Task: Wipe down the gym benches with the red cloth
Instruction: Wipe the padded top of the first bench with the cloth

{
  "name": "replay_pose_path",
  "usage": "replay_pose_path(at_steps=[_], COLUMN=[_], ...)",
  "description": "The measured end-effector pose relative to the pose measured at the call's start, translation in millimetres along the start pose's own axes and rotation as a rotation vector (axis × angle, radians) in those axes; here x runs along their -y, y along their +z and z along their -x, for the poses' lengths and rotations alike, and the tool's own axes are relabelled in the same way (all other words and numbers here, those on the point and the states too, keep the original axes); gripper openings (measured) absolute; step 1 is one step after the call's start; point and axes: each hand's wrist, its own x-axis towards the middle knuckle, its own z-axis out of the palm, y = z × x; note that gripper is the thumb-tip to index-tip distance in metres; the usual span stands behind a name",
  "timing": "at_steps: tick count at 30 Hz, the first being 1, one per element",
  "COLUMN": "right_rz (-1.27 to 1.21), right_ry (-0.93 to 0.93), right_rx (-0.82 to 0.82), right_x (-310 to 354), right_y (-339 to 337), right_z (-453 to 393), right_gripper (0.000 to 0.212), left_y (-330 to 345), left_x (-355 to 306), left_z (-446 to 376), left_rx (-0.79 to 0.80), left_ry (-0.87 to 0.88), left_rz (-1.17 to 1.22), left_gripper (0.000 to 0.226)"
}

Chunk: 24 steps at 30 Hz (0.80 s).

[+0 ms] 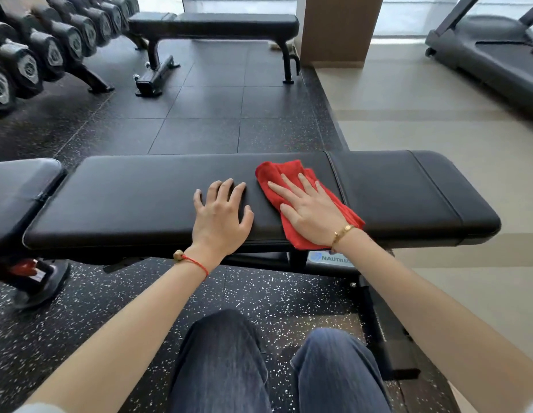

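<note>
**Wiping the first black bench**

The folded red cloth [304, 204] lies on the long black padded bench [140, 198] that runs across the middle of the frame. This bench is the worktop here. The cloth sits a little right of the middle, just left of the seam in the padding, and one corner hangs over the near edge.

The right hand [307, 210] lies flat on top of the cloth and presses it down. Its fingers [284, 190] are straight and spread wide, pointing to the upper left. They do not curl round the cloth.

The left hand [222, 216] rests on the bare padding just beside the cloth, not touching it. Its fingers are spread too and bent a little at the tips. It holds nothing and looks like it is only steadying the person.

Both arms reach forward from the bottom of the frame, over the knees in blue jeans [229, 362].

How much is done? I cannot tell which parts are already clean, because the padding looks the same all over. The job looks like it is in the middle of this bench. A second black flat bench [229, 23] stands at the top of the frame, well apart from the cloth, and likely waits its turn.
</note>
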Motion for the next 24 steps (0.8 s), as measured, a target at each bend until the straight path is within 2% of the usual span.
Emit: replay_pose_path(at_steps=[2, 5, 11, 15, 20, 22, 24], right_rz=[0.026, 0.040, 0.008, 0.020, 0.049, 0.080, 0.129], right_ry=[0.010, 0.147, 0.325, 0.211, 0.010, 0.015, 0.095], right_rx=[-0.046, -0.074, -0.007, 0.026, -0.027, -0.057, -0.105], right_x=[-7, -27, -30, 10, 38, 32, 13], right_y=[1, -4, -14, -7, 8, 11, 10], right_z=[20, 24, -42, -59, -21, -2, 16], right_gripper=[0.053, 0.053, 0.054, 0.054, 0.055, 0.055, 0.055], left_y=[1, 1, 3, 3, 2, 2, 3], left_x=[1, 0, 0, 0, 0, 1, 2], left_z=[0, 2, 2, 1, 1, 2, 1], left_rx=[-0.001, 0.003, -0.008, -0.016, -0.012, -0.018, -0.025], left_ry=[-0.001, 0.004, -0.007, -0.016, -0.014, -0.015, -0.017], left_rz=[0.004, 0.014, 0.007, 0.009, 0.010, 0.023, 0.040], left_gripper=[0.058, 0.058, 0.058, 0.058, 0.061, 0.060, 0.059])
